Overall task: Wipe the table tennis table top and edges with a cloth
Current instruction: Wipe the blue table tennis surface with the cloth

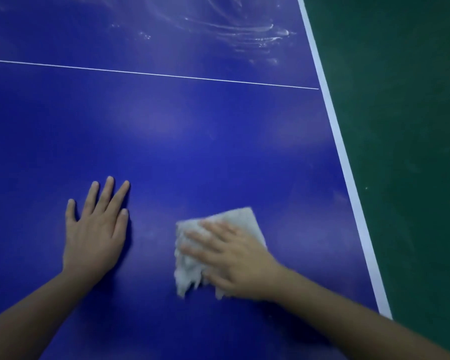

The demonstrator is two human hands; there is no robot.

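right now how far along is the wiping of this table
Done: the near table top looks mostly streak-free. In hand: the right hand presses the cloth flat on it, left hand resting alongside. Left: white smears beyond the thin line, and probably the right edge.

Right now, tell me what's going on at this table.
A person is wiping the blue table top with a pale cloth. The right hand presses the cloth flat on the surface; the left hand rests flat on the table beside it. Whitish smears show beyond the thin white line.
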